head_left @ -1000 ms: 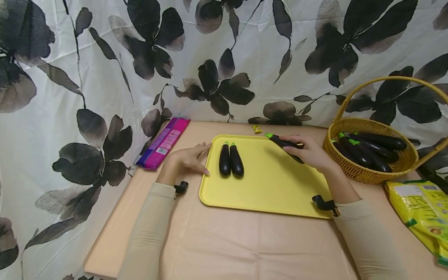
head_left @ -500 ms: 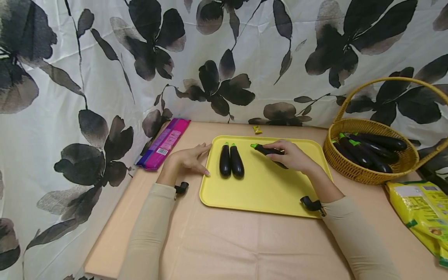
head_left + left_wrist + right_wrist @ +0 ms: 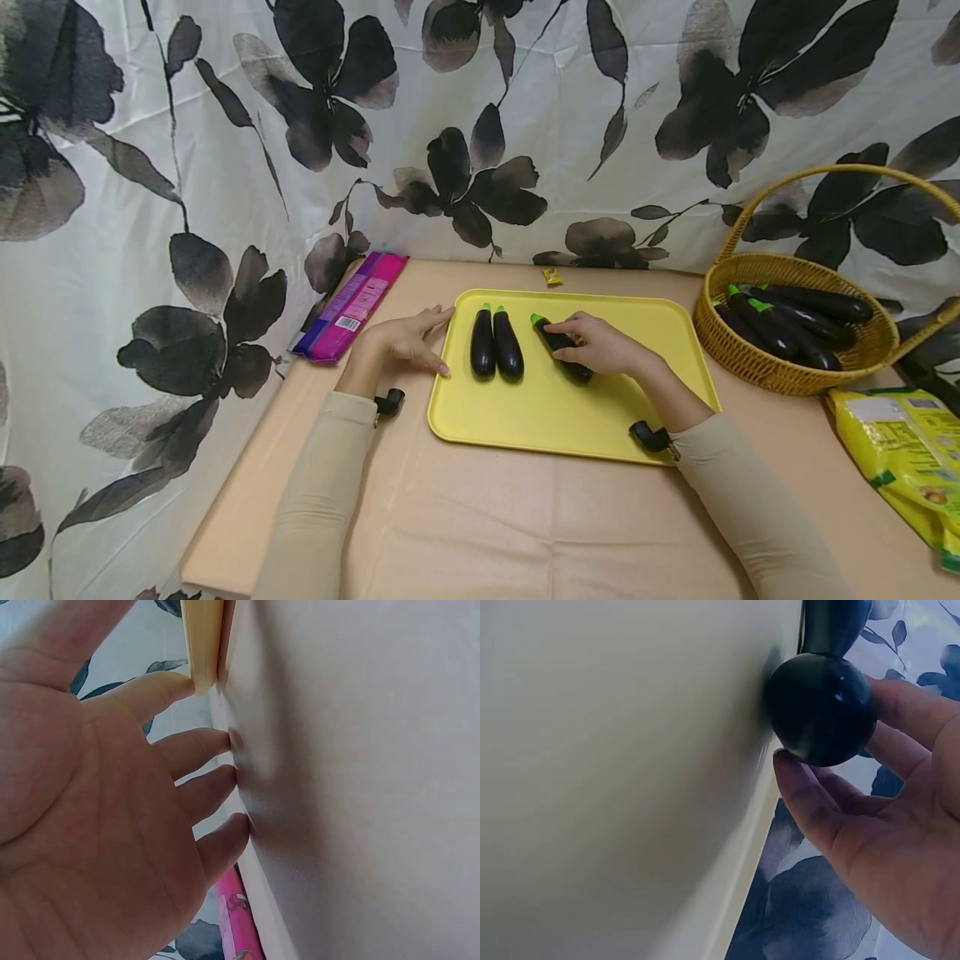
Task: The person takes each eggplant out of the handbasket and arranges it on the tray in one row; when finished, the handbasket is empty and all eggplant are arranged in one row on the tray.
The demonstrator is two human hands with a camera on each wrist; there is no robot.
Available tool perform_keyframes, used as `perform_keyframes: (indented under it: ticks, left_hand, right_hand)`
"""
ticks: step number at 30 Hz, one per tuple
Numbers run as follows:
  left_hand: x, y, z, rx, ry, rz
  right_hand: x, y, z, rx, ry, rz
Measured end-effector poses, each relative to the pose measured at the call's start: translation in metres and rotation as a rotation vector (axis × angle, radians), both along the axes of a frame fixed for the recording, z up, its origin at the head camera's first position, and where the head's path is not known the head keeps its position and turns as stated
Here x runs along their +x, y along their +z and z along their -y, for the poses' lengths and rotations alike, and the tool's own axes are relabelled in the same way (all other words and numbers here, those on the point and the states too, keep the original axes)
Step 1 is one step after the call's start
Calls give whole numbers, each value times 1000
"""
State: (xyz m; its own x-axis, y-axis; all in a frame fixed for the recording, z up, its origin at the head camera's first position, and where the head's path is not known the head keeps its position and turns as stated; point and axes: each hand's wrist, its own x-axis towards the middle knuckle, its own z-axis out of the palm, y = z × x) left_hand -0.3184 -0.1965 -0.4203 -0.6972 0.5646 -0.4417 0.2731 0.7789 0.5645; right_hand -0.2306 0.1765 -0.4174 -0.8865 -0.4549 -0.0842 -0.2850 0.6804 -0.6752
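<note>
A yellow tray lies on the table, with two dark eggplants side by side on its left part. Right of them, a third eggplant lies slantwise on the tray, its green stem end toward the back left. My right hand holds this one from above, and the right wrist view has the fingers around its rounded end. At the tray's left edge rests my left hand, fingers extended. In the left wrist view its fingertips touch the table and the tray's rim; nothing is gripped.
On the right stands a wicker basket with several eggplants and a tall handle. A yellow-green bag lies in front of it. A pink-purple packet is at the left, and a small yellow wrapper sits behind the tray.
My right hand has carried the third eggplant leftward and lowered it onto the tray, nearer the other two. My left hand has stayed at the tray's left edge.
</note>
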Motion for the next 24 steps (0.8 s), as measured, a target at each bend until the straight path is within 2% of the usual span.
perform_keyframes:
  ticks: [14, 24]
  left_hand:
    - [-1, -2, 0, 2, 7, -2]
    - [0, -2, 0, -3, 7, -8]
  right_hand:
    - [-11, 0, 9, 41, 71, 30]
    - [-11, -1, 14, 0, 71, 65]
